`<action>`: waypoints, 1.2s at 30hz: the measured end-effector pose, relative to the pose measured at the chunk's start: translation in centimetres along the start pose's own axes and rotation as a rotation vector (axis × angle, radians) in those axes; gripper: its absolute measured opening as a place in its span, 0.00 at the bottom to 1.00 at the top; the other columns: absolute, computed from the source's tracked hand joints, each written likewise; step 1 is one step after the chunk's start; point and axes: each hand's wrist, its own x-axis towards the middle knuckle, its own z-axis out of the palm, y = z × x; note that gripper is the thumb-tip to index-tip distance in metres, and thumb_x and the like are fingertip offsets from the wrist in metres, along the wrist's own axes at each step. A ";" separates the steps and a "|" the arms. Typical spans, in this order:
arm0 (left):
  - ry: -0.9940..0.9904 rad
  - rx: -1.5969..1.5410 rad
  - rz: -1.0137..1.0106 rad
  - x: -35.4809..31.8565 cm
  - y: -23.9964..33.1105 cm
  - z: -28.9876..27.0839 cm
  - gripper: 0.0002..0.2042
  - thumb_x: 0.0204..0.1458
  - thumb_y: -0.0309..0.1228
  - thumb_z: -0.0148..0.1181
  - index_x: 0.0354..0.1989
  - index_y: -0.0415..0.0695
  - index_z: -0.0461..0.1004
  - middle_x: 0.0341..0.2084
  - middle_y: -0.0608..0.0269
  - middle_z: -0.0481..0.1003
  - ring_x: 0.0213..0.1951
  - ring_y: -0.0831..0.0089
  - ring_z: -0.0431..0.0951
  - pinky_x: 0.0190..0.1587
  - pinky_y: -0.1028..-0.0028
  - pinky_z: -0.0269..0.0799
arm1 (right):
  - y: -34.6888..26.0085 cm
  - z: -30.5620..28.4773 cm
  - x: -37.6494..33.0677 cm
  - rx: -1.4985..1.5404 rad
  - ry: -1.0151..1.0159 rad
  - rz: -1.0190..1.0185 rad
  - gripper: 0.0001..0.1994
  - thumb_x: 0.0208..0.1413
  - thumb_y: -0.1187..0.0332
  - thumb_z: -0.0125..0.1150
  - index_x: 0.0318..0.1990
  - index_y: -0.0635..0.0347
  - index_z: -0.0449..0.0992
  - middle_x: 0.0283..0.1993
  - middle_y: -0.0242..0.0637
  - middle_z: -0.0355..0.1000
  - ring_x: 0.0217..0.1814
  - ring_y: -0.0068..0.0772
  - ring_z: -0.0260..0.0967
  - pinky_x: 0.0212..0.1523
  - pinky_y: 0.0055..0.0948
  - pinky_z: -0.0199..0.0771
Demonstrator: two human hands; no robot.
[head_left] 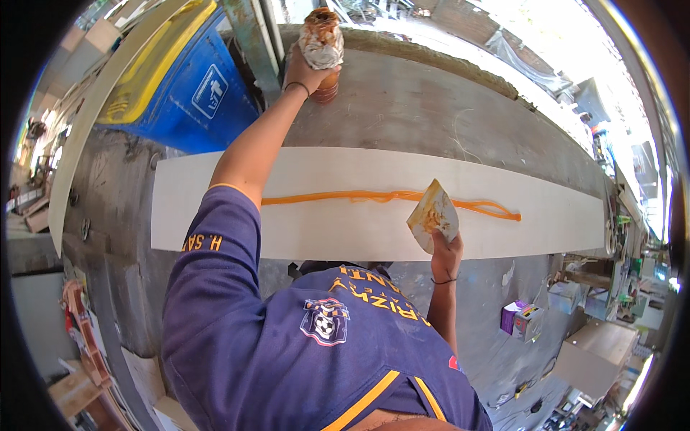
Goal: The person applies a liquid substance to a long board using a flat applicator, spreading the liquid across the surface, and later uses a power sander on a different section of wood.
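Note:
A long white board (546, 215) lies across a grey concrete bench (410, 108). A wavy line of orange glue (323, 198) runs along its middle. My left hand (303, 70) reaches far over the board and grips a glue jar (322, 42) wrapped in smeared plastic, standing on the bench's far side. My right hand (447, 253) is at the board's near edge and holds a pale flat spreader (433, 214), smeared with orange glue, its edge close to the glue line.
A blue wheeled bin with a yellow lid (190, 90) stands at the bench's far left end. A long pale plank (90, 118) leans along the left. Small boxes (527, 320) and a cardboard carton (593, 359) sit on the floor at right.

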 end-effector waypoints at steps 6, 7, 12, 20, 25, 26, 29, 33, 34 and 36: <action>-0.061 0.125 -0.131 -2.1 -2.2 -0.7 0.58 0.24 0.51 0.73 0.60 0.34 0.42 0.56 0.43 0.56 0.58 0.55 0.59 0.58 0.68 0.57 | -0.7 1.2 2.3 0.042 -0.054 -0.071 0.18 0.50 0.77 0.53 0.50 0.69 0.65 0.46 0.38 0.69 0.47 0.27 0.65 0.50 0.25 0.63; -0.045 0.206 -0.194 -3.7 -1.4 -1.2 0.60 0.25 0.53 0.72 0.62 0.34 0.40 0.57 0.43 0.54 0.59 0.55 0.57 0.59 0.69 0.56 | -0.6 1.0 2.7 0.042 -0.071 -0.087 0.19 0.50 0.78 0.53 0.51 0.68 0.64 0.46 0.39 0.69 0.47 0.27 0.65 0.50 0.25 0.63; 0.366 -0.410 -0.518 -14.9 7.7 -8.4 0.49 0.37 0.54 0.65 0.60 0.33 0.47 0.58 0.44 0.54 0.59 0.58 0.57 0.58 0.65 0.54 | -0.4 0.4 5.0 0.012 -0.183 -0.133 0.23 0.49 0.77 0.53 0.55 0.67 0.59 0.48 0.40 0.66 0.50 0.29 0.63 0.52 0.26 0.61; 0.997 -0.145 0.195 -25.4 32.0 -20.0 0.61 0.23 0.75 0.52 0.61 0.40 0.44 0.62 0.46 0.46 0.63 0.52 0.47 0.59 0.51 0.41 | 0.5 0.7 8.8 0.108 -0.359 -0.112 0.19 0.52 0.76 0.51 0.53 0.64 0.63 0.48 0.42 0.66 0.50 0.32 0.63 0.53 0.29 0.62; 1.036 -0.119 0.549 -26.4 36.6 -23.4 0.64 0.19 0.78 0.47 0.63 0.44 0.39 0.63 0.42 0.36 0.64 0.50 0.41 0.59 0.42 0.36 | -0.4 4.2 11.7 0.035 -0.578 -0.131 0.12 0.56 0.69 0.51 0.46 0.63 0.68 0.41 0.38 0.69 0.42 0.28 0.68 0.40 0.26 0.74; 1.049 -0.097 0.530 -26.6 36.4 -24.0 0.63 0.20 0.77 0.48 0.63 0.44 0.38 0.63 0.42 0.36 0.64 0.51 0.41 0.59 0.43 0.36 | -1.6 5.2 10.8 -0.001 -0.598 -0.109 0.14 0.56 0.66 0.51 0.48 0.64 0.67 0.43 0.39 0.69 0.43 0.29 0.69 0.34 0.25 0.76; 1.090 -0.075 0.479 -27.3 34.1 -25.9 0.63 0.21 0.76 0.48 0.63 0.44 0.38 0.63 0.42 0.36 0.64 0.51 0.41 0.59 0.43 0.36 | -3.4 8.5 8.3 -0.026 -0.682 -0.105 0.19 0.56 0.65 0.52 0.52 0.64 0.63 0.46 0.40 0.67 0.46 0.31 0.69 0.31 0.23 0.77; 1.106 -0.106 0.410 -27.7 30.1 -30.5 0.61 0.23 0.75 0.49 0.63 0.44 0.38 0.63 0.42 0.36 0.64 0.52 0.41 0.59 0.44 0.36 | -3.7 12.2 5.1 0.002 -0.733 -0.102 0.24 0.55 0.67 0.52 0.58 0.64 0.56 0.51 0.43 0.64 0.46 0.31 0.68 0.31 0.24 0.77; 1.102 -0.116 0.388 -27.8 29.1 -31.5 0.61 0.24 0.75 0.50 0.63 0.44 0.38 0.63 0.42 0.36 0.64 0.52 0.41 0.60 0.44 0.36 | -3.8 12.8 4.0 0.010 -0.728 -0.098 0.25 0.55 0.69 0.53 0.58 0.64 0.56 0.51 0.43 0.63 0.46 0.29 0.67 0.31 0.24 0.77; 1.117 -0.123 0.319 -28.5 27.5 -33.2 0.61 0.25 0.75 0.50 0.63 0.44 0.37 0.63 0.42 0.36 0.64 0.53 0.40 0.60 0.44 0.35 | -3.6 13.6 2.6 0.007 -0.730 -0.100 0.27 0.53 0.73 0.54 0.60 0.64 0.53 0.52 0.44 0.63 0.46 0.28 0.66 0.33 0.25 0.76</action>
